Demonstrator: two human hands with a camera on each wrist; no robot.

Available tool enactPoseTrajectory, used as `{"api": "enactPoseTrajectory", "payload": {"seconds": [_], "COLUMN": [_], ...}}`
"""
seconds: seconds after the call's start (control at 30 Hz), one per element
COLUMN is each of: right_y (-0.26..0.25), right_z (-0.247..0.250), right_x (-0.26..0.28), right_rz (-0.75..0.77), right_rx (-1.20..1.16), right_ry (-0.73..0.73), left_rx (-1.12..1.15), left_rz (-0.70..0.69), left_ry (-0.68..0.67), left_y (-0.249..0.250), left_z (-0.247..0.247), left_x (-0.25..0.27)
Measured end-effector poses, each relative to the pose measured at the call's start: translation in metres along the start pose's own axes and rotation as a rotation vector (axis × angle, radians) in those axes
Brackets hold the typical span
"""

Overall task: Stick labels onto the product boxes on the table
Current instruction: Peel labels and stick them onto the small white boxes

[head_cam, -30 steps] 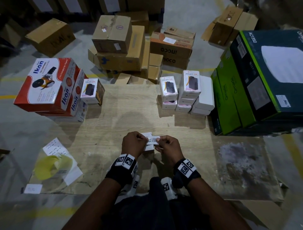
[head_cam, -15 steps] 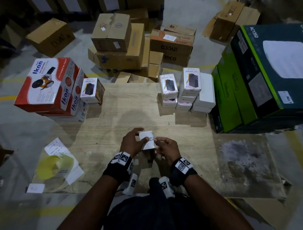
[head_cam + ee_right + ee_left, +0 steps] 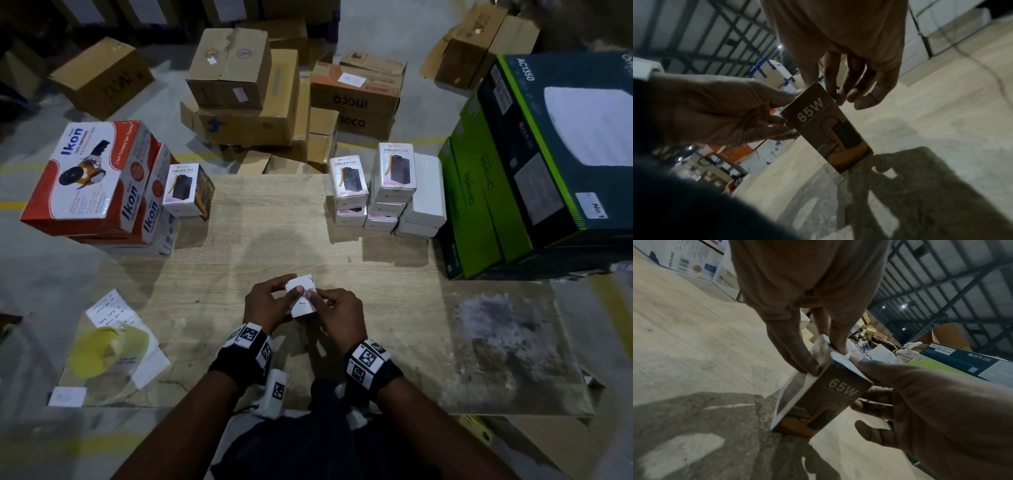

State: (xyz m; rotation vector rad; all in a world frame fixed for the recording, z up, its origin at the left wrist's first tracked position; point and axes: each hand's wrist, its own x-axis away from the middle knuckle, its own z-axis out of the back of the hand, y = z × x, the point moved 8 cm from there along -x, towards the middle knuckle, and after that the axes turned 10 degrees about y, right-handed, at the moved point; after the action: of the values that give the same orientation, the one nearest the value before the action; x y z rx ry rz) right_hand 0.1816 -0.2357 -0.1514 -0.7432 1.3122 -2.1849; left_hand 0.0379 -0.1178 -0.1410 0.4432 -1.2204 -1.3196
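Near-left corner of the table [image 3: 394, 342]: yellow label backing [image 3: 102, 349] lying on white label sheets [image 3: 109, 310].

Far-left edge: red Ikon boxes [image 3: 92, 174] stacked, one Halley 20K box [image 3: 183, 188] just beside them.

Near-centre edge: small 65W product box [image 3: 824, 400], stood on end on the table, long axis tilted toward the left hand. Left hand [image 3: 265, 306]: fingers curled round the box's left side, thumb over its top. Right hand [image 3: 337, 310]: thumb and forefinger pinched at the white top face, where the label [image 3: 306, 293] lay; whether it was fully stuck could not be told. Both hands were touching the box; the label lay at the right hand's fingertips, so pressing down judged the right hand's job.

Far-right edge: Halley 20K boxes [image 3: 380, 192] stacked; green and black cartons [image 3: 534, 164] beside them.
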Motion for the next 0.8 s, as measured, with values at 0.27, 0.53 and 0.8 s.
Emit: {"api": "enactPoseTrajectory", "payload": {"seconds": [0.27, 0.53, 0.8], "right_y": [-0.004, 0.01, 0.041], "right_z": [0.006, 0.011, 0.035], "right_x": [0.005, -0.007, -0.014], "right_rz": [-0.09, -0.225, -0.581], "right_rx": [-0.021, -0.208, -0.503], "right_ry": [-0.156, -0.143, -0.17], "left_rx": [0.02, -0.062, -0.446], "left_rz": [-0.019, -0.171, -0.551], "left_ry": [0.002, -0.209, -0.227], "left_y": [-0.002, -0.001, 0.018], "left_z": [0.002, -0.003, -0.037], "left_x": [0.011, 0.02, 0.022]}}
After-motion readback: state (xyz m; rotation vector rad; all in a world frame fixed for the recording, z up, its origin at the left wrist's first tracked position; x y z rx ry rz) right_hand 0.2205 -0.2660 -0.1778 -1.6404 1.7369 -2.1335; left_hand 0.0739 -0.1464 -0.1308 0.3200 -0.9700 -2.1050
